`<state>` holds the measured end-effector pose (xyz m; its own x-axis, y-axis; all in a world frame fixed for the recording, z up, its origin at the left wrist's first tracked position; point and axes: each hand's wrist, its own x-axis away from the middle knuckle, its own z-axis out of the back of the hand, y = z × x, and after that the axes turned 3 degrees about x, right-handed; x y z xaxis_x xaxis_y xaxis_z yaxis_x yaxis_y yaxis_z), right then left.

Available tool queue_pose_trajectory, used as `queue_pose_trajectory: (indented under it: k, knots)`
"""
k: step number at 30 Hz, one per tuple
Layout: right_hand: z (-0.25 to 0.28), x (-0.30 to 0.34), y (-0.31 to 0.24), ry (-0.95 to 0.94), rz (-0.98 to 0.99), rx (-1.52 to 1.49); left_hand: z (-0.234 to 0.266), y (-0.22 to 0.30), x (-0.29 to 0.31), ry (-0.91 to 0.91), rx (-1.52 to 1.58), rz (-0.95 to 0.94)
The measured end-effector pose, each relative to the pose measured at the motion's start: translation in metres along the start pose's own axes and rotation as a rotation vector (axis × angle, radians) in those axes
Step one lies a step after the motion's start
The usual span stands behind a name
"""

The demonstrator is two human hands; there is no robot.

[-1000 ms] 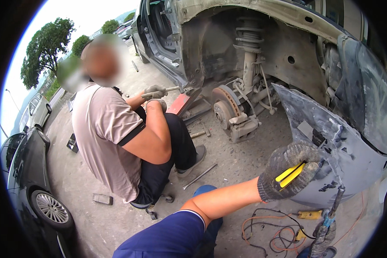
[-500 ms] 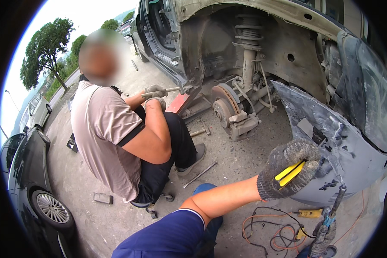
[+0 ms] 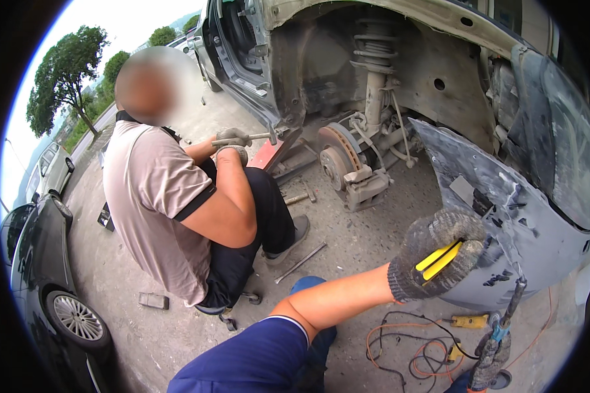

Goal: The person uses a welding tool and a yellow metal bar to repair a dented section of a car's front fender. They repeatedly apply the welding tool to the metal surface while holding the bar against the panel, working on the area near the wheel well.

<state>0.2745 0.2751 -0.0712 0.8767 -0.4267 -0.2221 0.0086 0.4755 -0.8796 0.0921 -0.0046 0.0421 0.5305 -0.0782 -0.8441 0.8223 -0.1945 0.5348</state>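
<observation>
My left hand [image 3: 439, 252], in a grey knit glove, is closed around a yellow-and-black handle [image 3: 437, 261] whose kind I cannot make out. It hovers in front of a scuffed grey bumper-like body panel [image 3: 544, 262] with torn dark patches. At the lower right, my gloved right hand [image 3: 491, 357] is closed around a slim tool with a blue collar [image 3: 501, 331] and a dark shaft [image 3: 516, 298] pointing up at the panel's lower edge. The tool's exact kind is unclear.
A co-worker [image 3: 160, 190] squats at left, gloved hands gripping a metal bar [image 3: 249, 139] by the car's sill. The open wheel arch shows a brake disc [image 3: 337, 157] and strut. A yellow power tool [image 3: 471, 321] and tangled cords [image 3: 432, 360] lie on the ground near a metal rod [image 3: 300, 263].
The view has shifted slightly, so everything sits a little further left. My hands keep the same grips, and the co-worker's pose is almost the same.
</observation>
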Motion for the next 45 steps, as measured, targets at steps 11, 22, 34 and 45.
queue_pose_trajectory:
  k: [11,22,34,45]
  knots:
    - [-0.004,-0.001,-0.007,0.016,0.049,0.025,0.001,0.002,0.0,-0.021,-0.031,0.06]
    - [-0.013,0.002,-0.019,0.054,0.093,0.056,0.0,0.006,-0.002,0.025,-0.037,-0.045]
    - [-0.001,-0.011,-0.025,-0.029,0.154,0.189,-0.018,-0.003,0.006,0.181,0.239,0.094]
    - [-0.002,-0.007,-0.042,0.007,0.311,0.212,-0.018,0.009,0.014,0.204,0.223,0.112]
